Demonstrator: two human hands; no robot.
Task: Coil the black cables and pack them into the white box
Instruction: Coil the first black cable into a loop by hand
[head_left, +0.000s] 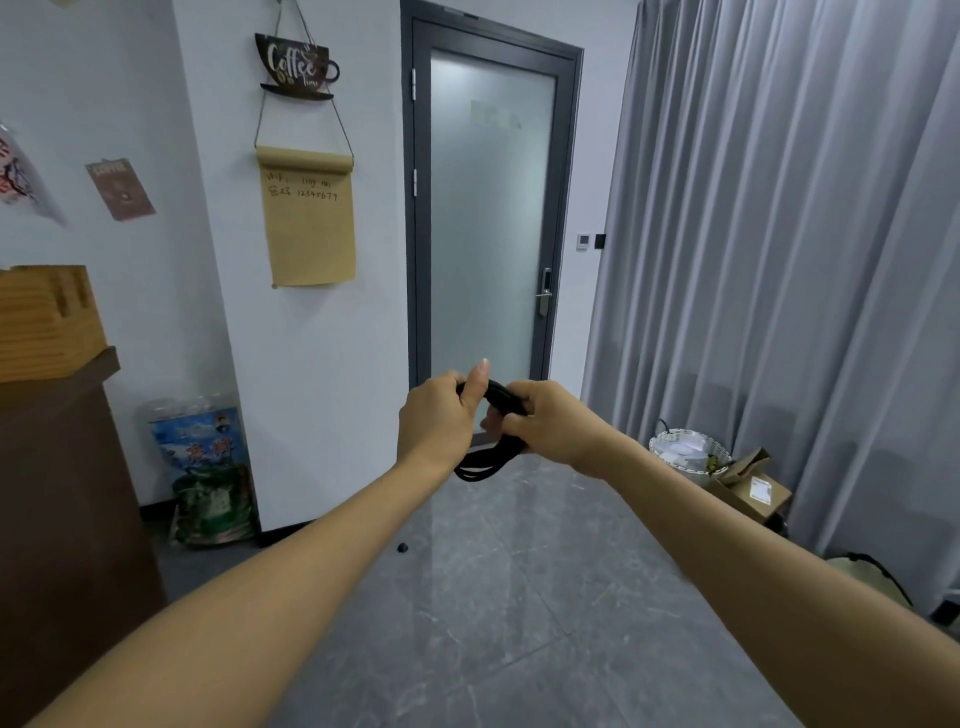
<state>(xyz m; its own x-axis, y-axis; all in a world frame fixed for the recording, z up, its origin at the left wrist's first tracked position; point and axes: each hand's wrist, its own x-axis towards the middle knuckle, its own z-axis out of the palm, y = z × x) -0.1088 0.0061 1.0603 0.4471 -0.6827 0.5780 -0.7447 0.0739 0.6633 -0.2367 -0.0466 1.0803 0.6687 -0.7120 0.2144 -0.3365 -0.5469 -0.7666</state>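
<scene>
Head view: left hand (439, 415) and right hand (545, 421) both gripped the cable (488, 462) bundle mid-air before the door (488, 208). Looked light, floppy, springy; best pinched at the crossing. Box not visible.

Both bare forearms are extended forward, converging at chest height. The left hand (441, 415) is held with its back to the camera, thumb raised and fingers (453, 379) curled round a black cable (488, 462). The right hand (553, 421) is closed on the same bundle, knuckles up, close beside the left.
</scene>
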